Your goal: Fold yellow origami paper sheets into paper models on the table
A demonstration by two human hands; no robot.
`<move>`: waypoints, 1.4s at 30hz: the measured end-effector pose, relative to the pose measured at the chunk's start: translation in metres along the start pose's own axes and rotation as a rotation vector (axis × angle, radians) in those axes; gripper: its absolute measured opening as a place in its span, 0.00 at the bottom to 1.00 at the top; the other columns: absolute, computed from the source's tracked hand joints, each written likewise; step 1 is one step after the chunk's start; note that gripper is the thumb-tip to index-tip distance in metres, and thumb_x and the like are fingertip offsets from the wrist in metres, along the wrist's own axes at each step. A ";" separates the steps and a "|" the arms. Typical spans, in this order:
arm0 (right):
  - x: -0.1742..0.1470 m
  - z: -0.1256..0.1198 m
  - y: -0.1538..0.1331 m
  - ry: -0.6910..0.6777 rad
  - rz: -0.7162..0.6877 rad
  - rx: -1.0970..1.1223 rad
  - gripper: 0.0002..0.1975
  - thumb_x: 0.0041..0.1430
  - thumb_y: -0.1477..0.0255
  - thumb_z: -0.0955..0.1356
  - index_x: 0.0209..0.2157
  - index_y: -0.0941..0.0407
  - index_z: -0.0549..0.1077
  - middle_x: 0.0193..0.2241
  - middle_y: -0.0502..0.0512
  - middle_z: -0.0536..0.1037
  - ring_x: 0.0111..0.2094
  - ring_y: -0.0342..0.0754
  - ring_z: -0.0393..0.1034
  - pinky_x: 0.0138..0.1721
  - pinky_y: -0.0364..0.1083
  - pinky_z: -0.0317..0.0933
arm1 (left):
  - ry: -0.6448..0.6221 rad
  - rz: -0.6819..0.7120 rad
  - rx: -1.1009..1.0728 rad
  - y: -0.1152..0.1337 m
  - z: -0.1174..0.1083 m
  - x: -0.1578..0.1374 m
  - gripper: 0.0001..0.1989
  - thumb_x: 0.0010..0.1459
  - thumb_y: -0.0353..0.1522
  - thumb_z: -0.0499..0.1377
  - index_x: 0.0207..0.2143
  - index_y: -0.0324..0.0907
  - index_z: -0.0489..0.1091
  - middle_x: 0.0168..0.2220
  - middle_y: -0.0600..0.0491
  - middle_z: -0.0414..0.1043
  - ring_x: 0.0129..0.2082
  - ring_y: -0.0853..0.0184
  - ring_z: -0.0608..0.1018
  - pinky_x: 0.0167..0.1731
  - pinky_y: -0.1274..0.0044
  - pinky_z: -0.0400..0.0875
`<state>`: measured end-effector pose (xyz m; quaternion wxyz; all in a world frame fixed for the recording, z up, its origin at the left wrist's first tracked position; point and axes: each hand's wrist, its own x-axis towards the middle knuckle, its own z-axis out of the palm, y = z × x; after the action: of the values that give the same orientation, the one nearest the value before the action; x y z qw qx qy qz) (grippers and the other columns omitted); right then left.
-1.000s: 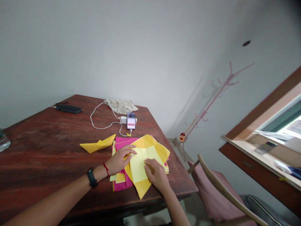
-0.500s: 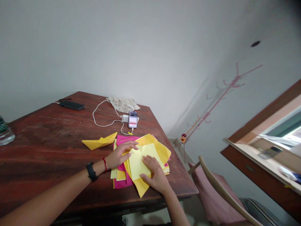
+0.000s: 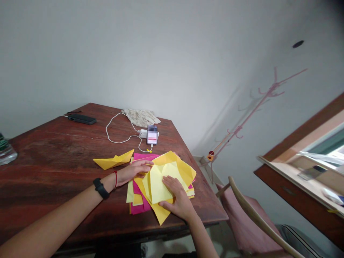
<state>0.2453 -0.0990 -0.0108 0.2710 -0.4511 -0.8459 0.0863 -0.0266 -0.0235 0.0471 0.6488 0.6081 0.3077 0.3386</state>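
Note:
A pale yellow sheet of folded paper (image 3: 159, 184) lies on top of a stack of pink and yellow paper (image 3: 139, 209). Its left edge stands up a little from the layer beneath. My right hand (image 3: 174, 197) rests flat on this sheet with the fingers stretched out. At the sheet's upper left, my left hand (image 3: 134, 172) reaches over the stack, fingers extended; its fingertips are partly hidden by the paper's edge. Just beyond the left hand sits a yellow paper boat (image 3: 114, 160) on the wooden table (image 3: 53, 172).
A phone (image 3: 152, 135) with a white cable lies behind the stack, near a crumpled cloth (image 3: 142, 117). A black power bank (image 3: 82, 119) is farther left, and a plastic bottle (image 3: 6, 150) stands at the left edge. To the right is a chair (image 3: 249, 222).
My left hand has slid left, off the pale yellow sheet's edge. That edge now lifts up more. My right hand stays about where it was.

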 end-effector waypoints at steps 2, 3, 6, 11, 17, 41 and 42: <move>-0.001 0.000 0.000 0.010 0.014 0.001 0.38 0.57 0.53 0.72 0.65 0.51 0.63 0.61 0.63 0.70 0.64 0.63 0.61 0.65 0.66 0.50 | -0.055 -0.049 -0.017 0.000 0.001 -0.001 0.22 0.59 0.39 0.62 0.55 0.43 0.71 0.51 0.47 0.75 0.51 0.61 0.76 0.49 0.71 0.70; -0.002 0.000 0.000 0.011 0.021 0.001 0.37 0.58 0.53 0.71 0.65 0.52 0.63 0.60 0.63 0.71 0.64 0.63 0.61 0.65 0.66 0.50 | -0.077 -0.063 -0.048 0.000 0.001 -0.001 0.23 0.59 0.39 0.63 0.56 0.44 0.69 0.52 0.47 0.75 0.52 0.61 0.75 0.50 0.71 0.69; -0.001 -0.002 -0.001 -0.023 0.014 0.000 0.39 0.58 0.51 0.70 0.66 0.51 0.62 0.61 0.63 0.70 0.64 0.63 0.60 0.65 0.67 0.50 | -0.036 -0.027 -0.080 -0.004 0.002 0.001 0.27 0.56 0.38 0.65 0.57 0.44 0.67 0.51 0.47 0.73 0.50 0.63 0.76 0.47 0.73 0.70; 0.003 -0.005 -0.004 -0.100 -0.009 -0.036 0.40 0.52 0.48 0.73 0.63 0.47 0.66 0.64 0.62 0.66 0.66 0.66 0.56 0.64 0.70 0.49 | 0.059 -0.017 -0.018 -0.017 -0.001 0.008 0.25 0.57 0.41 0.65 0.54 0.42 0.67 0.51 0.45 0.71 0.42 0.63 0.78 0.34 0.75 0.75; 0.002 -0.004 -0.007 -0.055 0.016 -0.021 0.24 0.61 0.57 0.70 0.57 0.48 0.74 0.63 0.60 0.68 0.65 0.63 0.58 0.64 0.69 0.51 | 0.185 0.192 0.442 -0.029 -0.008 0.014 0.19 0.54 0.26 0.58 0.49 0.40 0.72 0.51 0.45 0.74 0.43 0.61 0.78 0.43 0.69 0.75; -0.006 -0.026 0.011 0.120 0.001 -0.114 0.29 0.57 0.82 0.62 0.59 0.51 0.68 0.60 0.60 0.69 0.61 0.55 0.64 0.58 0.59 0.65 | 0.464 0.574 0.762 -0.013 -0.018 0.016 0.18 0.53 0.17 0.49 0.32 0.41 0.75 0.38 0.50 0.76 0.41 0.64 0.78 0.44 0.71 0.74; -0.005 -0.027 0.011 0.130 -0.033 -0.116 0.25 0.58 0.82 0.62 0.55 0.50 0.71 0.58 0.60 0.72 0.59 0.55 0.66 0.57 0.59 0.66 | 0.463 0.577 0.770 -0.015 -0.018 0.017 0.18 0.53 0.17 0.49 0.32 0.41 0.75 0.38 0.50 0.76 0.41 0.64 0.78 0.45 0.71 0.74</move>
<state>0.2705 -0.0995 0.0057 0.3005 -0.4565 -0.8374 0.0033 -0.0303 0.0000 0.0316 0.1742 0.7716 0.3650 0.4911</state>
